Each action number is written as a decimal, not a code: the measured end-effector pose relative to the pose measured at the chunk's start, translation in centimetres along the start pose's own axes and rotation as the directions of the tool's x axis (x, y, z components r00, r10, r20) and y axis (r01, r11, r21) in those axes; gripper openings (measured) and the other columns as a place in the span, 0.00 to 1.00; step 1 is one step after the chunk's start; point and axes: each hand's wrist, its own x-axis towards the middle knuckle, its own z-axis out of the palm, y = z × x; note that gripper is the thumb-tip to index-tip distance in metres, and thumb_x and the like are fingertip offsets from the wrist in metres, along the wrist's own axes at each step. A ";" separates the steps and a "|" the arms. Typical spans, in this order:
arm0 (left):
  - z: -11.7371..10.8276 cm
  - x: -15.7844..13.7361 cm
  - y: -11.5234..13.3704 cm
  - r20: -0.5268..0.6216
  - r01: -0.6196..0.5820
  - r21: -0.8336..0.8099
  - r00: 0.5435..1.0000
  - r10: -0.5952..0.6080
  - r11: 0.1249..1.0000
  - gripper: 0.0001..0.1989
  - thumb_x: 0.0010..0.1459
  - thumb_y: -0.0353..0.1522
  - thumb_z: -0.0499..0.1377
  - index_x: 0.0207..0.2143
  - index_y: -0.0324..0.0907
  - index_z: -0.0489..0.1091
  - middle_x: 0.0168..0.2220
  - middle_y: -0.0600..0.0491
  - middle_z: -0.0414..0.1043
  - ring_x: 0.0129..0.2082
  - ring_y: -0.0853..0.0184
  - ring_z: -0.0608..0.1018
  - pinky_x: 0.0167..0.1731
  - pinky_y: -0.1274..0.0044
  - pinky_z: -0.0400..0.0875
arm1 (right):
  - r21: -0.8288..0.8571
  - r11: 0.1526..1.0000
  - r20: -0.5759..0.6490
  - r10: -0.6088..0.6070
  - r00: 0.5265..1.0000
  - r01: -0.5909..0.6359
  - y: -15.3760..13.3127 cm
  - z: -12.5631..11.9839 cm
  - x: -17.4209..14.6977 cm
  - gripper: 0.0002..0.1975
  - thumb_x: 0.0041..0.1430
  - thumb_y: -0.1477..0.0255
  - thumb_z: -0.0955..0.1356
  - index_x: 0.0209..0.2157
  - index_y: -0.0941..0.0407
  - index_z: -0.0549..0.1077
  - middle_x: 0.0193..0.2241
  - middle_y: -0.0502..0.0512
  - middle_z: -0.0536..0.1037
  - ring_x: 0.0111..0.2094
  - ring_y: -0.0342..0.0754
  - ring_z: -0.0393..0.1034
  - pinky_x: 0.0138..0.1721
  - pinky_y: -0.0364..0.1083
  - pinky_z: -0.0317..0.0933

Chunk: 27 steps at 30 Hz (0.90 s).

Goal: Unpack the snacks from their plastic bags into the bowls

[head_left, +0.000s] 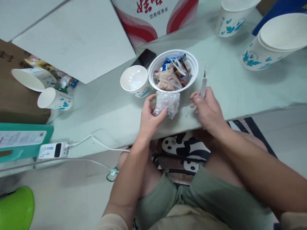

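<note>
My left hand [153,116] is closed on a small package in clear bubble wrap [169,103], at the table's front edge just below a white bowl [194,80]. What lies inside the wrap cannot be made out. To its right, my right hand [208,107] grips a slim white pen-like tool [203,87], its narrow dark tip pointing up and away from me. A thin dark strand [189,111] shows beneath the right fingers. Wrapped snacks [168,80] fill the bowl. Left of it stands a paper cup [137,91] with something clear and shiny inside.
A black phone [146,58] lies behind the cup. Large paper cups [260,57] stand at the right, and two more cups [59,99] lie tipped at the left. A red-and-white carton [155,22] is at the back. A white cable [98,143] runs from a power bank [51,150].
</note>
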 end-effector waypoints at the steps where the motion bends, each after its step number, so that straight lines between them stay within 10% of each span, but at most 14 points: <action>1: -0.2 0.2 0.0 -0.024 -0.006 0.074 1.000 0.008 0.997 0.29 0.54 0.37 0.65 0.57 0.44 0.64 0.41 0.50 0.79 0.36 0.64 0.81 0.38 0.72 0.77 | -0.027 0.999 0.004 -0.023 1.000 0.023 0.1 -0.5 0.0 0.15 0.69 0.53 0.61 0.38 0.50 0.64 0.31 0.50 0.69 0.28 0.45 0.62 0.28 0.46 0.56; 9: -0.2 0.4 -0.2 0.047 -0.052 0.317 0.998 0.039 0.947 0.28 0.54 0.35 0.63 0.58 0.40 0.68 0.47 0.47 0.80 0.41 0.62 0.80 0.44 0.69 0.77 | -0.241 0.941 0.343 -0.147 0.928 0.238 -1.0 -0.3 -0.2 0.15 0.69 0.60 0.62 0.48 0.52 0.72 0.25 0.49 0.77 0.24 0.45 0.67 0.30 0.45 0.57; 21: -0.3 0.7 -0.2 0.000 -0.024 0.436 1.000 0.026 0.899 0.22 0.56 0.34 0.62 0.54 0.41 0.71 0.45 0.46 0.80 0.43 0.59 0.80 0.47 0.66 0.74 | -0.740 0.660 0.296 0.143 0.944 0.131 -0.3 -5.8 -0.9 0.17 0.64 0.60 0.64 0.45 0.46 0.84 0.30 0.53 0.83 0.29 0.54 0.73 0.29 0.48 0.54; 27: -0.6 0.9 -0.1 -0.080 -0.099 0.540 0.983 0.168 0.836 0.24 0.54 0.39 0.66 0.52 0.42 0.70 0.55 0.43 0.73 0.55 0.55 0.76 0.55 0.65 0.71 | -0.797 0.599 0.091 0.002 0.996 0.072 0.7 -7.7 -0.1 0.15 0.63 0.62 0.66 0.46 0.49 0.82 0.41 0.59 0.83 0.37 0.57 0.74 0.34 0.51 0.58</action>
